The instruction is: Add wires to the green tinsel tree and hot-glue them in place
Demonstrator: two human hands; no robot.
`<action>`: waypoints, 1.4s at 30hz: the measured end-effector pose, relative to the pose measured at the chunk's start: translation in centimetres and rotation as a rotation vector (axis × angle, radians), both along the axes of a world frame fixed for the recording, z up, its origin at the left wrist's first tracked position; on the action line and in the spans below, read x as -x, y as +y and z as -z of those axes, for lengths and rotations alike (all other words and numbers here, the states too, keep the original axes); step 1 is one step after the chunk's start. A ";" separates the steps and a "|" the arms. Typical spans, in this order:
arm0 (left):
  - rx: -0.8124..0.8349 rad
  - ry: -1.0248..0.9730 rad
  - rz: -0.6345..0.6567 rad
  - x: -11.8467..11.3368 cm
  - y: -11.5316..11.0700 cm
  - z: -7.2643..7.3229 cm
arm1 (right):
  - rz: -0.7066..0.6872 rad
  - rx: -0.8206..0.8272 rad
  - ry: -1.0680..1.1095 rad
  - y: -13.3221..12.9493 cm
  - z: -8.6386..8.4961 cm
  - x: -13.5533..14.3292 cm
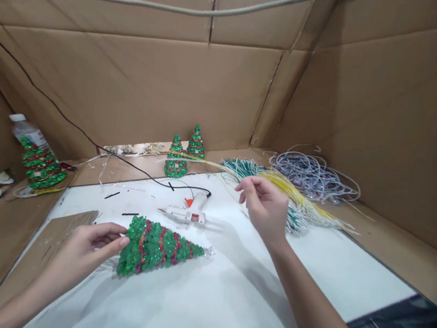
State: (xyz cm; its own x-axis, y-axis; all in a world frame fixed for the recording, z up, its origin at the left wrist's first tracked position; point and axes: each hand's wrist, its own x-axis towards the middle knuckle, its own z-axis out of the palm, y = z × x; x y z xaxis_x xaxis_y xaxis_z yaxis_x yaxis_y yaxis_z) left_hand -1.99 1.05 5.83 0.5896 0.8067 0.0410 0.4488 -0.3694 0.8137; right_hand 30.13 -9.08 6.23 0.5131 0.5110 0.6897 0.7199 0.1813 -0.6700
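I take the glue gun [187,214] as my landmark; it lies on its side on the white sheet [195,298], its black cord [142,171] trailing off behind it toward the cardboard wall [141,81]. Just in front of the gun I see my left hand [84,254] closed on the base of a green beaded tree [156,247], fingers pinching its wide end; the tree is held tilted almost flat, tip pointing right, low over the sheet. To the right of the gun my right hand [264,209] is raised, thumb and fingertips pinched on a thin yellow strand [218,166] that runs back over the gun's far side; the yellow and green wire bundle [296,204] lies just beyond that hand, with a pale coil of wire [314,175] further right. Behind the gun stand two small trees [184,152]; far to its left another tree [40,165] leans by a plastic bottle [28,132].
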 end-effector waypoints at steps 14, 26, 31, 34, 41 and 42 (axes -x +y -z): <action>-1.396 -0.017 -0.072 2.5 -5.1 -3.9 | -0.516 -0.116 -0.452 -1.4 -1.4 13.2; -1.337 0.036 0.101 3.0 -5.4 -4.8 | -0.563 -0.141 -0.460 -1.9 -1.6 15.5; -1.354 -0.017 0.096 3.0 -5.4 -4.8 | -0.451 -0.208 -0.630 -1.9 -1.6 15.9; -1.345 -0.048 0.094 3.0 -5.5 -4.8 | -0.389 -0.258 -0.735 -2.1 -1.7 16.0; -1.273 -0.083 0.124 3.1 -5.6 -5.0 | -0.312 -0.299 -0.918 -2.4 -2.1 15.5; -1.266 -0.084 0.125 3.1 -5.6 -5.1 | -0.307 -0.301 -0.930 -2.4 -2.2 15.4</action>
